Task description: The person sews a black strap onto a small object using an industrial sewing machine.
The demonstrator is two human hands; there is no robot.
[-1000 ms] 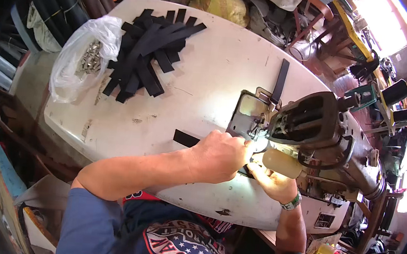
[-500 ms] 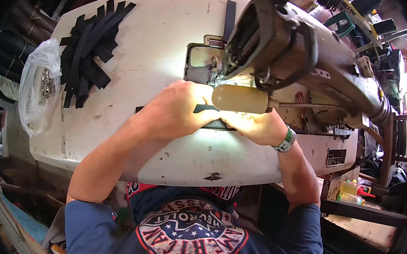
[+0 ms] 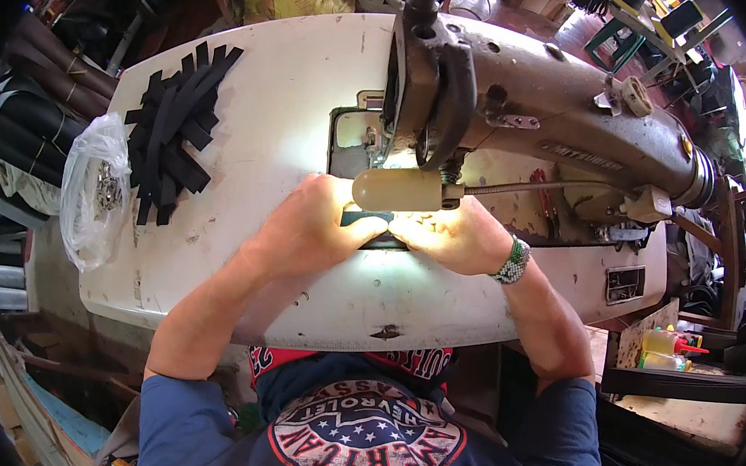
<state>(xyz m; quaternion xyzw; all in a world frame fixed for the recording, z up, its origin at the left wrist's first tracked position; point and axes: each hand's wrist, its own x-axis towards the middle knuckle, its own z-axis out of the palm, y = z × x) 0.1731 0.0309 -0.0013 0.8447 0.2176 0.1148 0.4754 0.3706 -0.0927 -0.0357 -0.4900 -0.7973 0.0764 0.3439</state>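
Observation:
A brown sewing machine (image 3: 537,114) stands on a white table, its head reaching over a metal bed plate (image 3: 353,137). In front of the needle area, a short piece of dark strap (image 3: 366,217) shows between my hands. My left hand (image 3: 320,225) is closed on its left part, thumb on top. From the right, my right hand (image 3: 458,237) pinches it, the thumb tip close to the left thumb. A cream lamp (image 3: 399,191) on a bendable stalk covers part of the fingers and the strap's far side. The needle and presser foot are mostly hidden.
Left on the table lies a pile of black straps (image 3: 176,129), beside a clear plastic bag (image 3: 97,193) of metal pieces. Red-handled pliers (image 3: 544,205) rest behind the right hand. Small bottles (image 3: 670,342) stand at the right, below table level. Dark rolls (image 3: 32,133) lie at far left.
The whole view has shifted, and the machine head appears turned. The strap end behind my left wrist no longer shows; both hands keep their hold. The strap beyond the machine is now out of sight.

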